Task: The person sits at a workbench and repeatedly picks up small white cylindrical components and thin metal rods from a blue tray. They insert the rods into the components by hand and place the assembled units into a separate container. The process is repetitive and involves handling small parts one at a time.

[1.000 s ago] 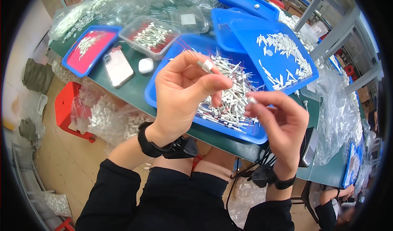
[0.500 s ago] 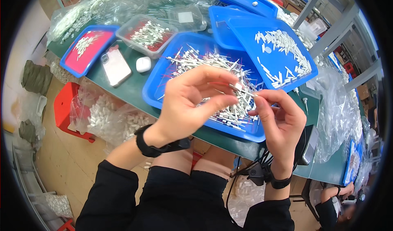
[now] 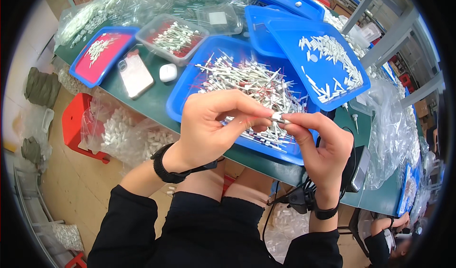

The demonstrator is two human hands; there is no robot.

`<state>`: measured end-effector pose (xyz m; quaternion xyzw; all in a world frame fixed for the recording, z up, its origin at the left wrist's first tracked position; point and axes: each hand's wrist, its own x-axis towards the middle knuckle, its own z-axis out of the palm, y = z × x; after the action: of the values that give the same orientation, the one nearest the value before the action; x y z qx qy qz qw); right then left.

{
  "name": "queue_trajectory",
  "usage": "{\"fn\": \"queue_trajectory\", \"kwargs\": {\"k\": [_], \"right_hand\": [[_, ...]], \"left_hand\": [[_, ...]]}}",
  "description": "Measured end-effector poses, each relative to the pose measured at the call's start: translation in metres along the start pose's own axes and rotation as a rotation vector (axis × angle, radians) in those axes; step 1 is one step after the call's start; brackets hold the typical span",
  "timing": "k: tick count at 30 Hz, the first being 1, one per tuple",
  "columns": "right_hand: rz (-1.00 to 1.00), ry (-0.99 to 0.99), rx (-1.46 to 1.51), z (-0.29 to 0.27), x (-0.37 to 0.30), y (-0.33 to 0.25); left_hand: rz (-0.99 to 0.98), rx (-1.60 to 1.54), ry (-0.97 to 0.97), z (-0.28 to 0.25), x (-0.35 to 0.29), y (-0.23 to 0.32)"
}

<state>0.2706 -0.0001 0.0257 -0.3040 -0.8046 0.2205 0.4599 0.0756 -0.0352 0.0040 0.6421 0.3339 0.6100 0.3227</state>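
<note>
A: Where to look for the small white piece with a grey end [image 3: 277, 117]?

B: Between both sets of fingertips, in front of the heap of slim white sticks [image 3: 237, 75] in the deep blue plastic tray [image 3: 175, 107].

A: And the grip?

B: Narrow on both sides. With the bare left hand [image 3: 209, 128], pinched by thumb and forefinger on the white part; with the bare right hand [image 3: 327, 142], closed at the grey end. Cannot tell whether anything more is hidden behind those right fingertips.

A: How best to manage so tiny a hold?

B: Pinch steadily rather than hard, to spare a part probably thin enough to bend. Line up both pinches along one axis, without twisting. Curl the spare fingers out of the line of sight. Work above the tray, to catch any slip among the sticks.

A: Any brand or lettering to read?

B: Nothing legible. On the clear plastic box [image 3: 232, 26], just a plain white square label [image 3: 218, 18], too distant to show print. On the pale pink phone [image 3: 137, 78] and the glossy white rounded case [image 3: 167, 72], no readable mark.
</note>
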Motion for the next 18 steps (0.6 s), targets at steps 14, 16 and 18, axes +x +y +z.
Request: {"fn": "queue_trajectory", "kwargs": {"k": [14,16,18], "right_hand": [[-0.194,0.023,-0.103,0.017,0.007,-0.001],[-0.153,0.098,-0.058,0.033,0.012,0.003],[-0.117,0.131,-0.03,0.045,0.018,0.007]], "left_hand": [[-0.079,-0.168,0.119,0.005,-0.006,-0.008],[-0.091,-0.308,0.259,0.021,-0.007,-0.02],[-0.122,-0.361,0.306,0.021,-0.011,-0.027]]}}
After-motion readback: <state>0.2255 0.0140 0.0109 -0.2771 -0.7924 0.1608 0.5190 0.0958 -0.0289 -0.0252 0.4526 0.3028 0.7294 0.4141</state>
